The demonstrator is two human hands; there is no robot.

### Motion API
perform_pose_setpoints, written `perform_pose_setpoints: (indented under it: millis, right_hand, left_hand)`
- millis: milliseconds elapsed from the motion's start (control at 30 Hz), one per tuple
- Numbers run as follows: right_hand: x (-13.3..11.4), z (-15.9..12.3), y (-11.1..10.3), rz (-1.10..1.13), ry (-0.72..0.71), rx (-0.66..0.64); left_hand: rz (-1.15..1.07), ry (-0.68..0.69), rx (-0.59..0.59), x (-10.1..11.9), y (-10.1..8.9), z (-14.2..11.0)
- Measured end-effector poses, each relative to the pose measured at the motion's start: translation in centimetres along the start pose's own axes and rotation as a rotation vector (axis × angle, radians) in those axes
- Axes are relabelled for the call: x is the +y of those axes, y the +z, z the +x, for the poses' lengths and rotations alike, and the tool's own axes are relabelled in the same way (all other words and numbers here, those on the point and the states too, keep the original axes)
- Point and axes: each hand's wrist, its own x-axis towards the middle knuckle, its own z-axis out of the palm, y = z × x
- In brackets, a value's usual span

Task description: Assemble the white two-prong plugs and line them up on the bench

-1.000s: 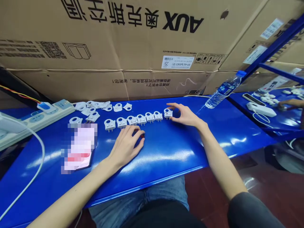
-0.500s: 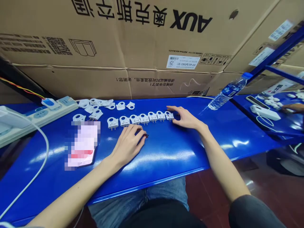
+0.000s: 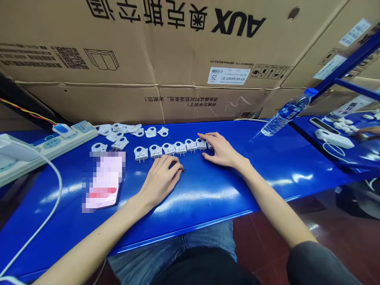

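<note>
A row of several white plugs [image 3: 169, 149], each with a ring-shaped top and metal pins toward me, lies across the blue tabletop [image 3: 219, 190]. My left hand [image 3: 162, 176] rests below the row, its fingers curled together. A small dark thing pokes out at its fingertips, too little of it showing to name. My right hand [image 3: 221, 149] is at the row's right end, thumb and fingers apart on either side of a white plug [image 3: 202, 144]. Its fingers partly cover the last plug. Whether it presses on either plug I cannot tell.
More white plug pieces [image 3: 118, 132] lie in a loose heap at the back left. Nearby are a blurred-out phone-like slab [image 3: 103, 182] and a power strip [image 3: 53, 144] with a white cable. A water bottle [image 3: 286, 113] leans at right; cardboard boxes [image 3: 178, 51] stand behind. Another person's hand [image 3: 369, 130] is far right.
My right hand has moved left along the row, from the last plug to the one beside it. My left hand has barely moved, and the plugs keep their places.
</note>
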Motion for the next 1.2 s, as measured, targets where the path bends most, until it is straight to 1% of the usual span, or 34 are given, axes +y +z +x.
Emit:
perform_pose_setpoints:
  millis: [233,367,533,733,900,1067,1200]
  right_hand:
    - [0.2,-0.2,0.3,-0.003,0.026,0.010]
    - [0.1,0.0,0.2,-0.005,0.019,0.008]
    - [0.0,0.0,-0.2,0.006,-0.004,0.027]
    - [-0.2,0.0,-0.8,-0.028,-0.018,0.048]
    - [-1.9,-0.1,-1.2,-0.022,-0.083,0.074]
    - [-4.0,-0.2,-1.0,-0.001,-0.170,0.041]
    - [-4.8,-0.3,-0.7,0.012,-0.208,0.014]
  left_hand:
    - [0.026,-0.036,0.048,0.2,0.0,0.1]
    - [0.035,-0.059,0.025,0.2,0.0,0.1]
    - [0.009,0.008,-0.056,-0.2,0.1,0.0]
    - [-0.010,0.087,-0.085,-0.4,0.1,-0.1]
    - [0.002,0.064,-0.061,-0.3,0.1,0.0]
    - [-0.006,0.034,-0.038,-0.3,-0.1,0.1]
    - [-0.034,0.016,-0.040,-0.3,-0.2,0.3]
